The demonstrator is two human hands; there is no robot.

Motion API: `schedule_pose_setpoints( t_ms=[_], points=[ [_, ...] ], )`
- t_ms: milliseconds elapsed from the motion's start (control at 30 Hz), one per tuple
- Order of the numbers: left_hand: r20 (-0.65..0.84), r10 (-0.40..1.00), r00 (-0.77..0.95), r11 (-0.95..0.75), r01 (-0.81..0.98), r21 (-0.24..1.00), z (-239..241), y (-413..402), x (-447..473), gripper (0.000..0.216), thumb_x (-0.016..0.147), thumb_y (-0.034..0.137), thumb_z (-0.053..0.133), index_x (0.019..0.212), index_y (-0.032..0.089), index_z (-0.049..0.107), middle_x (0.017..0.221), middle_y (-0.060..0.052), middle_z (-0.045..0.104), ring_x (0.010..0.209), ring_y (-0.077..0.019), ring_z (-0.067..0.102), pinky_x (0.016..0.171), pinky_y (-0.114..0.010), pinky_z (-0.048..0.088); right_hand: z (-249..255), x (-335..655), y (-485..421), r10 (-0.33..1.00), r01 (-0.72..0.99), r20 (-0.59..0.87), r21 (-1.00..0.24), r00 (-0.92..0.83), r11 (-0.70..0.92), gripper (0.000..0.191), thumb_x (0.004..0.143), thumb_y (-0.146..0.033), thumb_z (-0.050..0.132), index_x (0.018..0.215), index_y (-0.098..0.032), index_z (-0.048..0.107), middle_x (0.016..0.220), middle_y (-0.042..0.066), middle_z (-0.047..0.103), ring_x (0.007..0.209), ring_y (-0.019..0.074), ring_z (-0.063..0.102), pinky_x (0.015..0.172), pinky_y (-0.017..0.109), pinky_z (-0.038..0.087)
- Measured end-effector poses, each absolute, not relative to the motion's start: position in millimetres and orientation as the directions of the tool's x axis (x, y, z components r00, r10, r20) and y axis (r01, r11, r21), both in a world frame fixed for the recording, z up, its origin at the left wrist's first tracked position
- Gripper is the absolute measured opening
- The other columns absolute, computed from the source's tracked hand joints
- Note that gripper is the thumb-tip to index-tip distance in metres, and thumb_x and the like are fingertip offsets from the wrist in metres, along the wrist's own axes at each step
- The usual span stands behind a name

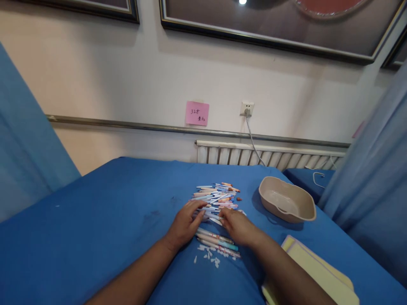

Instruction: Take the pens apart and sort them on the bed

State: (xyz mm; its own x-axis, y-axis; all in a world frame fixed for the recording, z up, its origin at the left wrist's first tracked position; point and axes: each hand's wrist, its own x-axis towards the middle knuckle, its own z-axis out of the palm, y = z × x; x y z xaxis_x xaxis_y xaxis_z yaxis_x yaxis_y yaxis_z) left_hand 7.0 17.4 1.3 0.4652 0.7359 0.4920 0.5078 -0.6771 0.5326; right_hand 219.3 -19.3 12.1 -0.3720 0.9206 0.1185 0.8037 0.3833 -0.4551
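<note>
Between my two hands lies a pale, translucent pen (pixel 212 216), one end at each hand. My left hand (pixel 185 222) curls its thumb and fingers around the left end. At the right end, the fingertips of my right hand (pixel 238 225) are pinched together. Just beyond them is a loose pile of pens and thin pen parts (pixel 218 195) in white, blue, orange and pink. Nearer to me, several whole pens (pixel 218 242) lie side by side. Small white pen tips (pixel 210 254) are scattered below those. Fingers partly hide the pen's ends.
On the right of the blue-covered table (pixel 95 237) stands a beige plastic basin (pixel 288 199). Yellow sheets or folders (pixel 321 267) lie under my right forearm. Behind the table are a radiator (pixel 241 154) and a plugged-in cable (pixel 252 137). Blue curtains (pixel 372 182) hang at both sides.
</note>
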Motion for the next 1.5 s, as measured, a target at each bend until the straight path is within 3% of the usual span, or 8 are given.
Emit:
schedule_pose_setpoints(
  t_ms=[267, 433, 633, 867, 1033, 1267, 1400, 1500],
  points=[
    [0.438, 0.713, 0.547, -0.701, 0.551, 0.453, 5.1, -4.9, 1.0, 0.020, 0.086, 0.021, 0.051, 0.104, 0.022, 0.057, 0.102, -0.004, 0.063, 0.097, -0.0199, 0.054, 0.087, -0.033, 0.043, 5.1, 205.3, -9.7, 0.854, 0.693, 0.191, -0.512, -0.485, 0.508, 0.017, 0.087, -0.025, 0.046, 0.090, -0.020, 0.062, 0.088, 0.003, 0.066, 0.084, 0.0153, 0.057, 0.072, 0.023, 0.037],
    [0.347, 0.745, 0.570, -0.662, 0.566, 0.491, 5.5, 4.2, 6.4, 0.022, 0.091, 0.027, 0.042, 0.106, 0.023, 0.058, 0.101, -0.004, 0.065, 0.096, -0.0188, 0.058, 0.086, -0.031, 0.044, -6.1, 213.7, -10.0, 0.862, 0.629, 0.246, -0.600, -0.442, 0.494, 0.012, 0.085, -0.024, 0.049, 0.086, -0.019, 0.060, 0.084, 0.001, 0.064, 0.080, 0.0137, 0.056, 0.071, 0.022, 0.038],
    [0.368, 0.737, 0.566, -0.667, 0.522, 0.532, 4.2, 11.6, 9.1, 0.040, 0.084, 0.029, 0.054, 0.123, 0.024, 0.047, 0.117, -0.006, 0.058, 0.106, -0.0210, 0.053, 0.093, -0.035, 0.042, -3.2, 220.6, -11.6, 0.852, 0.671, 0.309, -0.525, -0.423, 0.524, 0.011, 0.086, -0.023, 0.050, 0.092, -0.020, 0.059, 0.091, 0.004, 0.061, 0.087, 0.0162, 0.054, 0.075, 0.025, 0.038],
    [0.314, 0.725, 0.614, -0.672, 0.529, 0.518, 0.3, 11.3, 4.9, 0.026, 0.089, 0.025, 0.044, 0.113, 0.024, 0.055, 0.109, -0.005, 0.063, 0.102, -0.0200, 0.055, 0.091, -0.034, 0.043, -2.1, 222.3, -13.4, 0.845, 0.680, 0.326, -0.502, -0.424, 0.535, 0.013, 0.088, -0.025, 0.047, 0.094, -0.022, 0.058, 0.089, 0.003, 0.059, 0.085, 0.0161, 0.053, 0.074, 0.026, 0.039],
    [0.431, 0.713, 0.552, -0.698, 0.512, 0.500, 2.7, 11.9, 6.5, 0.028, 0.087, 0.028, 0.049, 0.115, 0.023, 0.054, 0.113, -0.006, 0.060, 0.108, -0.0210, 0.052, 0.095, -0.036, 0.040, -1.2, 222.8, -13.7, 0.844, 0.694, 0.322, -0.479, -0.430, 0.537, 0.013, 0.087, -0.025, 0.047, 0.095, -0.021, 0.057, 0.090, 0.004, 0.059, 0.086, 0.0167, 0.053, 0.076, 0.026, 0.039],
    [0.314, 0.813, 0.490, -0.577, 0.609, 0.544, -0.3, 15.2, 3.6, 0.029, 0.091, 0.030, 0.041, 0.116, 0.022, 0.052, 0.110, -0.006, 0.064, 0.096, -0.0204, 0.060, 0.086, -0.034, 0.047, -4.4, 220.9, -15.1, 0.826, 0.699, 0.331, -0.441, -0.456, 0.563, 0.016, 0.086, -0.025, 0.049, 0.099, -0.021, 0.057, 0.092, 0.005, 0.060, 0.088, 0.0171, 0.054, 0.076, 0.027, 0.038],
    [0.370, 0.725, 0.581, -0.680, 0.519, 0.517, 7.7, 7.0, 7.5, 0.041, 0.084, 0.028, 0.054, 0.123, 0.023, 0.047, 0.118, -0.008, 0.058, 0.106, -0.0215, 0.054, 0.093, -0.036, 0.043, -5.5, 218.1, -16.7, 0.842, 0.711, 0.346, -0.456, -0.413, 0.536, 0.014, 0.086, -0.025, 0.049, 0.097, -0.021, 0.057, 0.092, 0.004, 0.059, 0.087, 0.0171, 0.053, 0.075, 0.027, 0.039],
    [0.374, 0.682, 0.628, -0.720, 0.490, 0.491, 9.1, 5.3, 8.5, 0.032, 0.088, 0.022, 0.046, 0.119, 0.024, 0.051, 0.114, -0.006, 0.061, 0.107, -0.0198, 0.053, 0.095, -0.035, 0.042, -5.0, 217.2, -16.8, 0.841, 0.699, 0.359, -0.472, -0.404, 0.537, 0.013, 0.087, -0.026, 0.048, 0.095, -0.021, 0.057, 0.091, 0.004, 0.059, 0.086, 0.0167, 0.054, 0.075, 0.026, 0.039]
  ],
)
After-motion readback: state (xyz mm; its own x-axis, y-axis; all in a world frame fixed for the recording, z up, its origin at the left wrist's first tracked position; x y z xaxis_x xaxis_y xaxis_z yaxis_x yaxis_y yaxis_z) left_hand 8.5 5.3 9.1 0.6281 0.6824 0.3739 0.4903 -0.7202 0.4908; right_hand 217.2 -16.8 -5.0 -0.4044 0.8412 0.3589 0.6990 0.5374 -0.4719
